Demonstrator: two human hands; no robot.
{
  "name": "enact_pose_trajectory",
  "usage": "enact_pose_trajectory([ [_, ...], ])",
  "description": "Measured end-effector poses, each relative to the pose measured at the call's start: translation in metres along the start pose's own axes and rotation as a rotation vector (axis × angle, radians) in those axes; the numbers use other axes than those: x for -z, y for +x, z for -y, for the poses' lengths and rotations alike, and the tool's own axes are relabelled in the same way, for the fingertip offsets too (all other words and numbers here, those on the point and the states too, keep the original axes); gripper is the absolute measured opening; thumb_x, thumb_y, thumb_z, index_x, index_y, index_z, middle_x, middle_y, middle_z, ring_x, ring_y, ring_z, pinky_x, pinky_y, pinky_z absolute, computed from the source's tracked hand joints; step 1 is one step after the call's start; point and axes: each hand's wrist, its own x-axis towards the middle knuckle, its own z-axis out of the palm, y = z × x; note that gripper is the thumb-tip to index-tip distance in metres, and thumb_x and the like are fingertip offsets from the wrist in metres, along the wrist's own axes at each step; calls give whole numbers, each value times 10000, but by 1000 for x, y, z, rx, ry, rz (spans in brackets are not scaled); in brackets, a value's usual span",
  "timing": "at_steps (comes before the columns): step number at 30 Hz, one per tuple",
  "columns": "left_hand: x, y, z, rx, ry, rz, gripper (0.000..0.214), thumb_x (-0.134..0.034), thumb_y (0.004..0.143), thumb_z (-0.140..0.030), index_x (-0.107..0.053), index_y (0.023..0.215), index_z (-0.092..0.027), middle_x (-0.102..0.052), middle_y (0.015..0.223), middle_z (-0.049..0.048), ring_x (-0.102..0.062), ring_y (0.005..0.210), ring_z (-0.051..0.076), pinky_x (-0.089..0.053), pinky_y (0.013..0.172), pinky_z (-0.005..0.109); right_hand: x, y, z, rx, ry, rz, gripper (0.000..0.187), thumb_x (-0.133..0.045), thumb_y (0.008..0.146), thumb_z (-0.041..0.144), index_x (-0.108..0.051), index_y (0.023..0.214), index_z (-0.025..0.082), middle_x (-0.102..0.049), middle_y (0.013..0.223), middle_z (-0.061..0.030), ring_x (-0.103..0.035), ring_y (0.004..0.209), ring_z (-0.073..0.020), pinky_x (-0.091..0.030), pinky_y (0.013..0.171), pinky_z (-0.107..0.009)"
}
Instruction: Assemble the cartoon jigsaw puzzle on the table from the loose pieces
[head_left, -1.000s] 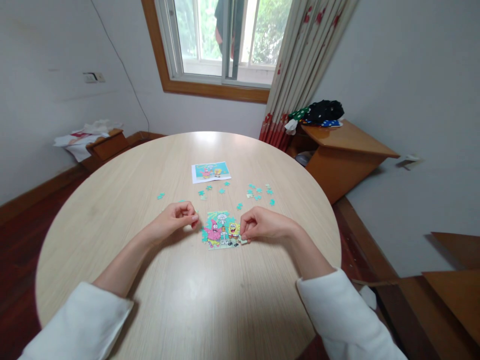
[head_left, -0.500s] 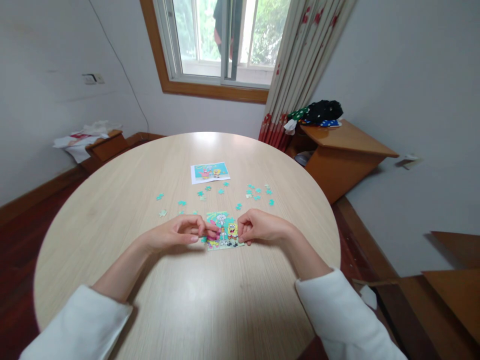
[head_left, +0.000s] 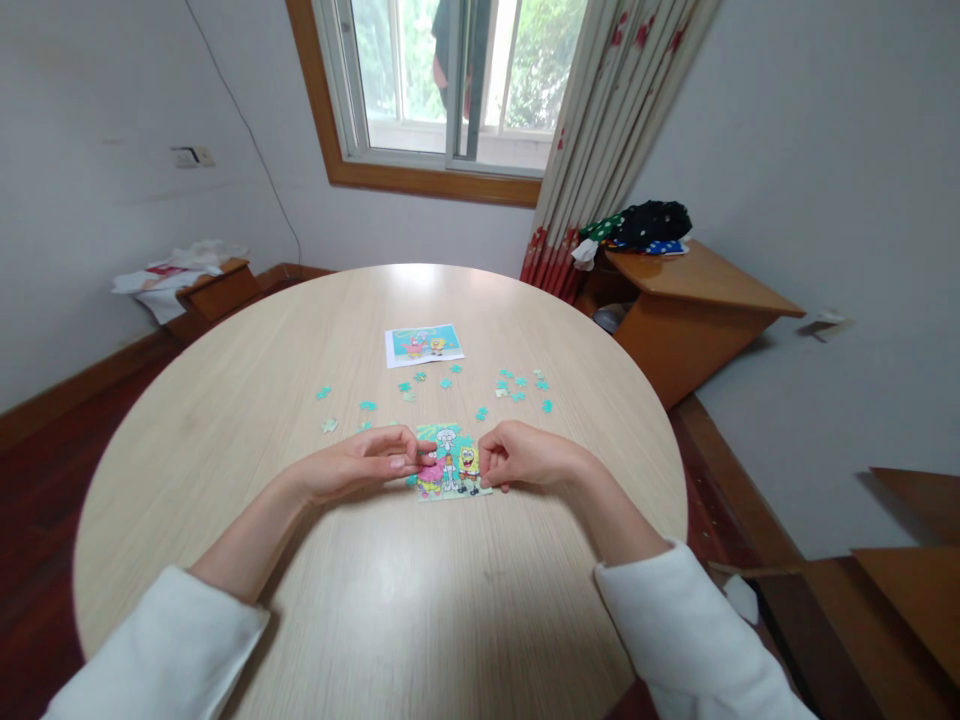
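A partly joined jigsaw puzzle [head_left: 448,470] with cartoon figures on a turquoise ground lies flat between my hands. My left hand [head_left: 367,462] is open, its fingers stretched over the puzzle's left edge and touching the pink figure. At the right edge, beside the yellow figure, my right hand [head_left: 519,455] is closed in a pinch on a puzzle piece [head_left: 486,490], mostly covered by the fingertips. Behind the puzzle several loose turquoise and pale pieces lie scattered, among them one puzzle piece [head_left: 481,413] close by. A few are partly hidden by my left hand.
The round wooden table [head_left: 360,620] carries a printed reference picture [head_left: 426,345] beyond the loose pieces. A wooden cabinet [head_left: 697,300] with dark cloth [head_left: 649,225] on it stands at the right, next to a curtain [head_left: 600,130]. Papers [head_left: 176,275] lie on furniture at the left.
My left fingers have drawn back slightly to the left, uncovering more of the pink figure. My right hand keeps its pinch at the puzzle's right edge. The whole view has shifted a little.
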Motion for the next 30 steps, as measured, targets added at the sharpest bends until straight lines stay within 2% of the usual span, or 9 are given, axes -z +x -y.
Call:
enact_pose_trajectory([
  [6,-1,0,1,8,-19,-23,234,-723,768,-325,-582,869,-169,-587,1259,148,-491,1251,259,-284,1095,446,0,0,2,6,-85,-1,127,-641,646,163,-530,584,166,-523,493,50,-462,475,-75,-322,460,-199],
  [13,-3,1,0,14,-1,-30,277,-739,747,-371,-580,854,-172,-599,1228,150,-433,1305,275,-272,1104,455,-1,1,2,-14,-89,4,144,-649,651,167,-520,587,165,-518,495,52,-452,480,-75,-311,461,-199],
  [21,-3,1,-1,10,-2,-14,238,-720,767,-342,-581,859,-172,-593,1246,161,-403,1330,272,-264,1107,459,-1,0,4,-42,-133,-11,174,-659,645,179,-501,574,172,-504,492,55,-420,474,-77,-279,459,-213],
  [30,-2,1,0,4,-15,3,221,-712,778,-332,-595,868,-167,-608,1216,129,-484,1255,254,-279,1095,428,-1,3,5,-65,-249,-61,224,-681,634,170,-470,557,175,-462,467,71,-386,449,-61,-250,445,-206],
])
